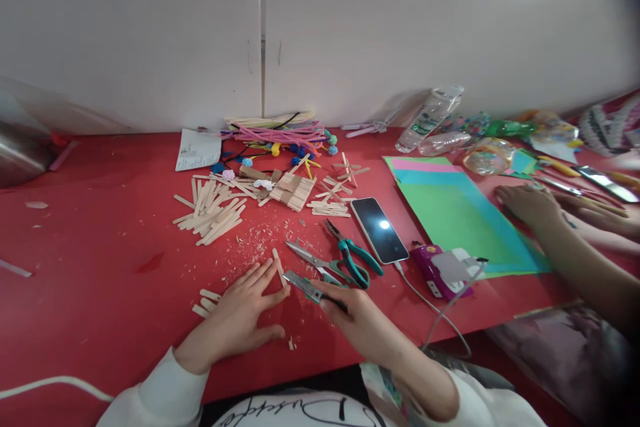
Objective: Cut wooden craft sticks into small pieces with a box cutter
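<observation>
Wooden stick (279, 267): just left of the scissors (313, 257) on my feed, long axis running away from the person, far end leaning left.
Left hand (240, 313): left of the scissors, nearer the stick — fingers splayed against it, thumb free; gripping or merely pressing, I can't tell.
Knife (303, 285): near side of the scissors, blade tip at the stick's right edge.
Right hand (357, 320): near side of the scissors — clasping the knife's handle.

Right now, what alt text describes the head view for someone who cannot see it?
A person's left hand steadies a wooden stick on a red table while the right hand holds a utility knife close to the stick. Wood shavings, scissors, pliers and a phone lie nearby.
</observation>
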Action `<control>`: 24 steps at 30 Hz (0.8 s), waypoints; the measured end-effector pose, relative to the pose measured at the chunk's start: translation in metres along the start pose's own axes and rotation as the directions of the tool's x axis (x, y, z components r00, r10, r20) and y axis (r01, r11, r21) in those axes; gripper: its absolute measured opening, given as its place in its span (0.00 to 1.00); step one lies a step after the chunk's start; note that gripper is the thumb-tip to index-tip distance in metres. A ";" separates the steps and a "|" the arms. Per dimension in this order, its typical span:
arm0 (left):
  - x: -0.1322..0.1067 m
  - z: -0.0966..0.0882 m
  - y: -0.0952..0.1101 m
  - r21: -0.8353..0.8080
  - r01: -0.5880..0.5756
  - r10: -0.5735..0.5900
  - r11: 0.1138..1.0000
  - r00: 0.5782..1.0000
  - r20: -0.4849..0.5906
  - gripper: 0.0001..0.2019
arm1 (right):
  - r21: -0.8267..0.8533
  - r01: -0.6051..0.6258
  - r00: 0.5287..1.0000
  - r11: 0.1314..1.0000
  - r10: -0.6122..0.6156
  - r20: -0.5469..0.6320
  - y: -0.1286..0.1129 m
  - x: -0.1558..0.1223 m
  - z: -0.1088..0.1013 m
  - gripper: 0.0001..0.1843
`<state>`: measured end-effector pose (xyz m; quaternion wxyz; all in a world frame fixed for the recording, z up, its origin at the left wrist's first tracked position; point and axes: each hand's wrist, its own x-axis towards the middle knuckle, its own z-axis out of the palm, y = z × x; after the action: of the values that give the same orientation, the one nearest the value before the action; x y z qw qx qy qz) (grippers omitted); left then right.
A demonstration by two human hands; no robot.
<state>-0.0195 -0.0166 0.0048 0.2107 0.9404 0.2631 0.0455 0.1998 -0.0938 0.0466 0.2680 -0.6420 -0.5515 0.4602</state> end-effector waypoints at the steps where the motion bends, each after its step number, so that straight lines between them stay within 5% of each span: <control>1: 0.000 0.000 0.000 0.000 0.006 -0.006 1.000 1.000 0.000 0.29 | 0.146 -0.083 0.997 0.986 0.082 0.012 0.004 0.001 -0.001 0.22; 4: 0.001 -0.001 0.000 0.005 0.013 -0.013 1.000 1.000 0.019 0.28 | 0.303 -0.215 0.976 0.928 0.213 0.038 0.015 0.001 0.000 0.28; 10: 0.003 -0.008 0.004 0.040 0.038 -0.040 0.998 0.997 0.066 0.26 | 0.324 -0.199 0.978 0.925 0.211 -0.001 0.020 -0.003 0.007 0.33; 16: 0.003 -0.006 0.003 0.046 0.021 -0.023 0.999 0.998 0.052 0.26 | -0.074 0.134 0.983 0.988 -0.142 -0.118 0.008 -0.012 0.009 0.21; 24: 0.001 -0.003 0.002 0.053 0.010 -0.011 0.999 1.000 0.019 0.28 | -0.428 0.176 0.962 0.887 -0.248 -0.118 0.010 -0.015 0.013 0.24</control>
<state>-0.0184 -0.0161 0.0082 0.1885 0.9445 0.2674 0.0285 0.1932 -0.1132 0.0368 0.2208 -0.6564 -0.6786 0.2448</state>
